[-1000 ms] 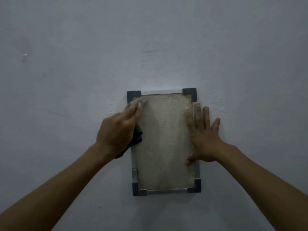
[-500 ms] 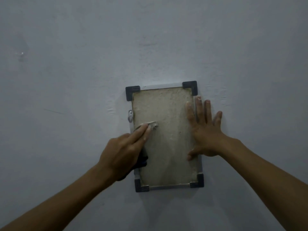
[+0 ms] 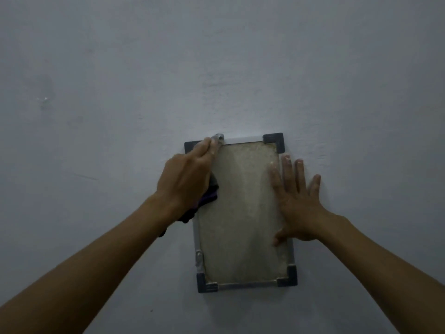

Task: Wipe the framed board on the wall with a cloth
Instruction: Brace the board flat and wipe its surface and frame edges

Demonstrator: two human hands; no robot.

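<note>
A small upright board [image 3: 240, 213] with a dusty beige face, a silver frame and dark corner caps hangs on the wall. My left hand [image 3: 187, 179] covers its upper left corner and grips a dark purple cloth [image 3: 204, 201], which shows below the palm and at the fingertips on the top rail. My right hand [image 3: 296, 201] lies flat with fingers spread over the board's right edge, holding nothing.
The plain grey wall [image 3: 216, 68] surrounds the board on all sides. A small metal clip [image 3: 199, 257] sits on the frame's left rail near the bottom. A faint mark [image 3: 45, 99] shows on the wall at upper left.
My left hand with the cloth has slid from the middle of the board's left side back up to the top left corner. My right hand has stayed pressed on the right edge.
</note>
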